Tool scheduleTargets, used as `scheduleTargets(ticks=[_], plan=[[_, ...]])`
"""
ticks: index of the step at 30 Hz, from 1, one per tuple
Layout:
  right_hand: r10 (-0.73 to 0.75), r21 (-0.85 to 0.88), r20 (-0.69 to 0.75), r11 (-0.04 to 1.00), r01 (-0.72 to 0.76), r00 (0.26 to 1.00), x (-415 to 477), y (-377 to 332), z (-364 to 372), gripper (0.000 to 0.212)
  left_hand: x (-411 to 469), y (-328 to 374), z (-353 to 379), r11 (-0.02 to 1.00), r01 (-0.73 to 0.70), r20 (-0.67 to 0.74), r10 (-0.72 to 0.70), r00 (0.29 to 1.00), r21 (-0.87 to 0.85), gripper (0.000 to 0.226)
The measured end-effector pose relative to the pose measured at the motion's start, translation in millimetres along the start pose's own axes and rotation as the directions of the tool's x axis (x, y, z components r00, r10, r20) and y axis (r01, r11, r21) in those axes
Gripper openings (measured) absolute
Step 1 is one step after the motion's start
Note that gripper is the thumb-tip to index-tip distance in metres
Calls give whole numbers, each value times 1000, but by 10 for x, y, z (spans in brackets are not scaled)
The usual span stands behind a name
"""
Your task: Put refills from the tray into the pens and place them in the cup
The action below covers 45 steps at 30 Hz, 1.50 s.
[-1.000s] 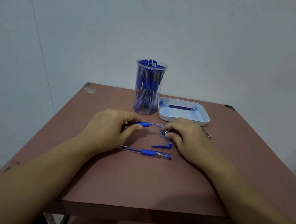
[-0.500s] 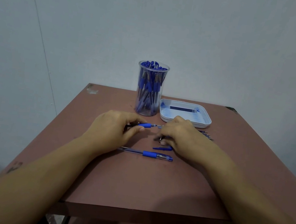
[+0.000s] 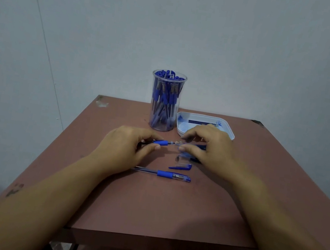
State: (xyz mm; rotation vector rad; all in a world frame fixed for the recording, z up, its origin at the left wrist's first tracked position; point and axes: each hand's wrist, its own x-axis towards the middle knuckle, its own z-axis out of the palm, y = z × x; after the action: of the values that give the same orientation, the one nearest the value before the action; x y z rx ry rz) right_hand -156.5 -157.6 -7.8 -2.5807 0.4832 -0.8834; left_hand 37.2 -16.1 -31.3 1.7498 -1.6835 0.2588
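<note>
While the left grip (image 3: 126, 147) pinches a pen (image 3: 162, 142) by its rear, thumb and fingers curled round it, the pen lies level just above the desk (image 3: 147, 208) with its blue sleeve showing. Behind it stands the clear cup (image 3: 165, 103), full of blue pens. Nearer, a second pen (image 3: 165, 174) and a loose blue cap (image 3: 181, 167) lie on the desk. The right grip (image 3: 209, 148) pinches the held pen's tip end between thumb and forefinger, though it is blurred there. Behind sits the white tray (image 3: 230, 133), one refill (image 3: 200, 122) inside.
</note>
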Motion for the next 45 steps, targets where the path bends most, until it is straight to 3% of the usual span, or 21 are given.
scheduleTargets(ticks=[4,10,17,21,26,34,45], plan=[[34,120,26,992,-37,999,-45,-153,96,16,1,40,-2,998,-48,9,48,999,-48,21],[109,127,3,986,-109,994,-74,0,16,13,-2,27,-13,999,-20,-11,20,1000,-40,19],[19,83,33,996,-21,999,-93,-72,56,16,-1,12,6,999,-39,26,40,999,-34,22],[-17,6,-62,1000,18,998,-111,27,40,13,-2,-4,-3,999,-29,38,31,999,-36,27],[-59,-7,-19,998,59,998,-95,22,65,18,12,27,5,999,-46,46,47,998,-21,21],[99,-38,-89,994,-103,991,-198,285,-180,15,11,-73,-10,999,41,9,-40,999,-20,19],[199,-112,25,974,-196,980,-185,433,-175,19,-8,-58,-2,997,59,-2,-59,998,-39,17]])
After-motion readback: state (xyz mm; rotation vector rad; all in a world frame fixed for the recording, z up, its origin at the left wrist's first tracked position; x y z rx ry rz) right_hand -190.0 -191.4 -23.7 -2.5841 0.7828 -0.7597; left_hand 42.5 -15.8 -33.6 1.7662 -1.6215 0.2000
